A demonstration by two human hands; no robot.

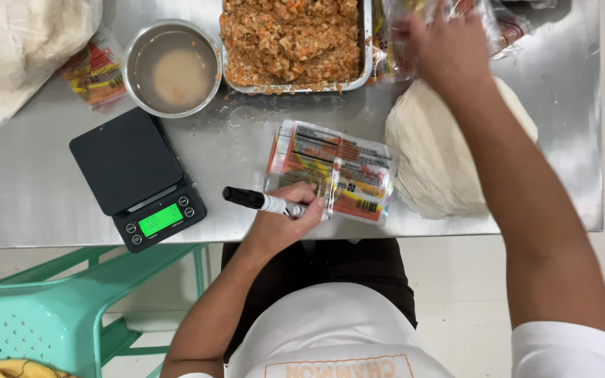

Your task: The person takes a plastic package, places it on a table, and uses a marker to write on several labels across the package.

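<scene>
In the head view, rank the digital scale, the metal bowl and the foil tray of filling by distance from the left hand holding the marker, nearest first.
From the left hand holding the marker:
1. Digital scale, to its left at the table's near edge.
2. Metal bowl, farther back on the left.
3. Foil tray of filling, at the back; close to the bowl's distance, so ranks 2 and 3 are uncertain.

A flat, clear plastic packet printed in orange, red and white (332, 171) is seen lying on the steel table's near edge, with a white label panel at its upper left corner and a striped code patch near its lower right. A small rectangular screen glowing green (160, 219) is set into the front strip of a black scale to the left. A crumpled red-and-orange printed wrapper (94, 72) is tucked at far left, and a clear printed bag (395, 43) is seen blurred at the top.
</scene>
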